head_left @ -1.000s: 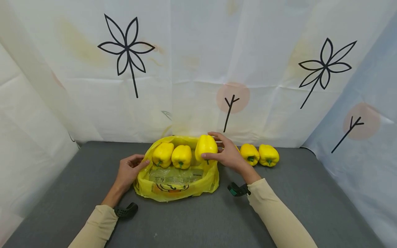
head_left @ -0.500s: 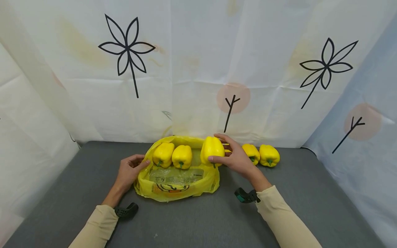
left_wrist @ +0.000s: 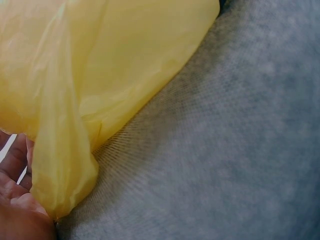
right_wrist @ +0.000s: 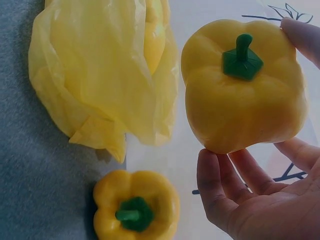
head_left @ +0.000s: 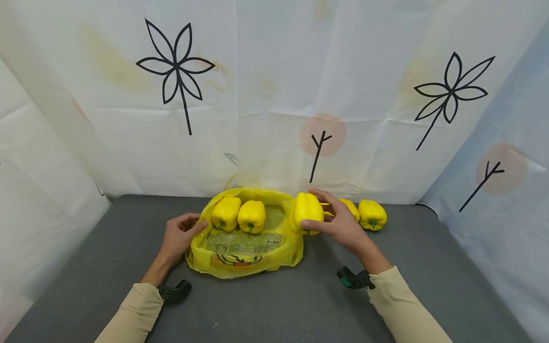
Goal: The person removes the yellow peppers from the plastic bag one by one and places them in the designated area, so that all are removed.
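A yellow plastic bag (head_left: 246,266) lies with its mouth wide on the table, two yellow bell peppers side by side inside: one to the left (head_left: 226,215), one to the right (head_left: 252,220). At the bag's left rim, my left hand (head_left: 177,238) pinches the plastic; the left wrist view catches part of that hand (left_wrist: 17,200) beside the hanging bag film. My right hand (head_left: 345,228) grips another yellow bell pepper (head_left: 307,209) over the bag's right edge. Close up in the right wrist view, thumb and fingers span this pepper (right_wrist: 245,110), its green stem facing the camera.
Right of the bag, yellow peppers stand on the grey table (head_left: 257,309): one at the end (head_left: 372,215) and one partly behind my right hand (head_left: 351,209). The right wrist view has a pepper (right_wrist: 162,200) below the bag. A printed white curtain (head_left: 266,95) backs the table.
My right hand has moved right with its pepper, from above the inside of the bag to its right edge. The left hand and the two peppers in the bag have stayed put.
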Available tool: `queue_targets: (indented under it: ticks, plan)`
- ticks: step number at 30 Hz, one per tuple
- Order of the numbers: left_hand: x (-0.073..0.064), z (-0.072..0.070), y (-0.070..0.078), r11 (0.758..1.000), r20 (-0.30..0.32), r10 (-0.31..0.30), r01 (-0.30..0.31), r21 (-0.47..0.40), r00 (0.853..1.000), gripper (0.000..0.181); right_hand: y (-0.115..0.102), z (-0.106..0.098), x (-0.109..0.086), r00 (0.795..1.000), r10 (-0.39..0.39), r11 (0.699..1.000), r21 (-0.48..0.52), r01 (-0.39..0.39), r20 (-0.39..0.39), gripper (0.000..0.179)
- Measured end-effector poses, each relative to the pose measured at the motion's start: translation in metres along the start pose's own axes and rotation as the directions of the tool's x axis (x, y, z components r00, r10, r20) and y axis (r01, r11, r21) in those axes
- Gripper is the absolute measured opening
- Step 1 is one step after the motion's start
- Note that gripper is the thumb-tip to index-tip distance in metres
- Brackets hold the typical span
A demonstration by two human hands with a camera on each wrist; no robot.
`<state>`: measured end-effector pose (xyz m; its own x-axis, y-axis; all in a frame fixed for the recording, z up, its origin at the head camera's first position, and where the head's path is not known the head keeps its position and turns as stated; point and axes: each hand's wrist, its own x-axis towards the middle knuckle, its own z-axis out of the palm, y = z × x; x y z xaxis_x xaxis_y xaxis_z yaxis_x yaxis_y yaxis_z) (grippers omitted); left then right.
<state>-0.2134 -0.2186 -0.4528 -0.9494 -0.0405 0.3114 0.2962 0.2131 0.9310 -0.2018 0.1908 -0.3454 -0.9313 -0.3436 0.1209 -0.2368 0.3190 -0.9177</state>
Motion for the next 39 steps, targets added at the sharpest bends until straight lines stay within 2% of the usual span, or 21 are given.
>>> queue_targets:
  ticks: [18, 28, 39]
  plan:
    - [0.0, 0.0, -0.002, 1.0, -0.004, -0.011, 0.011, -0.004, 1.0, 0.027, 0.009, -0.014, -0.02, 1.0, 0.011, 0.999, 0.036, -0.01, -0.027, 0.078]
    - [-0.001, -0.001, -0.007, 0.999, 0.016, 0.029, -0.029, -0.029, 0.999, 0.023, 0.019, -0.018, -0.025, 0.999, 0.043, 0.998, 0.053, -0.042, -0.013, 0.079]
    - [0.0, -0.001, -0.004, 0.999, 0.009, 0.024, -0.024, -0.033, 1.0, 0.023, 0.025, -0.019, -0.028, 0.998, 0.062, 0.997, 0.046, -0.062, -0.002, 0.079]
